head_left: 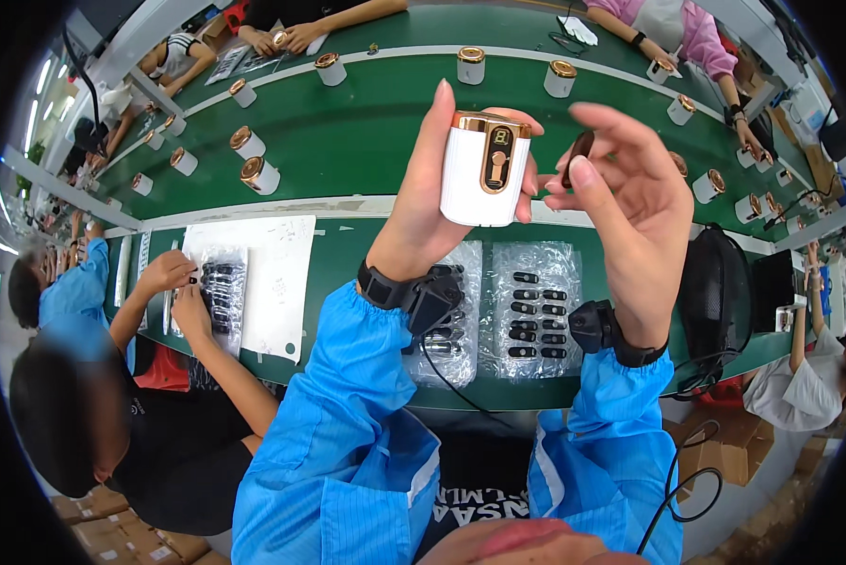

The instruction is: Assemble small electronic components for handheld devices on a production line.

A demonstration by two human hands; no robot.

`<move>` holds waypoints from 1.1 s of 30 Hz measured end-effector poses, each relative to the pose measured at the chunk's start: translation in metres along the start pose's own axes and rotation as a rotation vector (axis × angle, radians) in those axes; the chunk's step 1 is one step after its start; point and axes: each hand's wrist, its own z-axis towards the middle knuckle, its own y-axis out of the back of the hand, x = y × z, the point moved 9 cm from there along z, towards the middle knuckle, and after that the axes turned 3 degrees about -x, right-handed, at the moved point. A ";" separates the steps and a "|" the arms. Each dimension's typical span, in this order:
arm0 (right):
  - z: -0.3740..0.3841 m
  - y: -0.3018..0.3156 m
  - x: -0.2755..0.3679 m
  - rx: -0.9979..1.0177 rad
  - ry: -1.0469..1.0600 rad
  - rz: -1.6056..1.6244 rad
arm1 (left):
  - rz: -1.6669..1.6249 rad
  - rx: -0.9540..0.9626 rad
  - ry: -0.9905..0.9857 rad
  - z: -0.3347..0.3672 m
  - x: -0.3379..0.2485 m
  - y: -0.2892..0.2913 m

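Observation:
My left hand (pixel 421 193) is closed around a small white handheld device (pixel 463 179) with ribbed sides and a gold top, held upright above the bench. A dark oval panel with a lit display and a gold button shows on its front. To the right, my right hand (pixel 644 202) pinches a small dark oval cover (pixel 577 156) between thumb and fingers, apart from the device. Below my hands lie two clear plastic trays: the right tray (pixel 562 268) holds rows of small black parts, and the left tray (pixel 470 259) is partly hidden by my wrist.
A green conveyor belt (pixel 366 132) beyond the bench carries several similar white-and-gold devices. At left, a co-worker's hands (pixel 173 278) work over another tray on a white board (pixel 286 273). A black mesh bag (pixel 715 292) stands at right. Other people sit across the belt.

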 end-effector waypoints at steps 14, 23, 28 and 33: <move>-0.004 0.007 0.013 -0.035 0.125 -0.074 | -0.064 0.015 0.019 -0.001 0.009 -0.010; -0.003 -0.004 0.011 0.078 0.198 -0.205 | -0.074 0.017 0.093 -0.001 0.021 -0.011; -0.003 -0.008 0.006 0.118 0.146 -0.182 | -0.069 -0.004 0.108 -0.002 0.022 -0.014; -0.003 -0.009 0.007 0.111 0.149 -0.194 | -0.081 0.004 0.109 -0.002 0.023 -0.015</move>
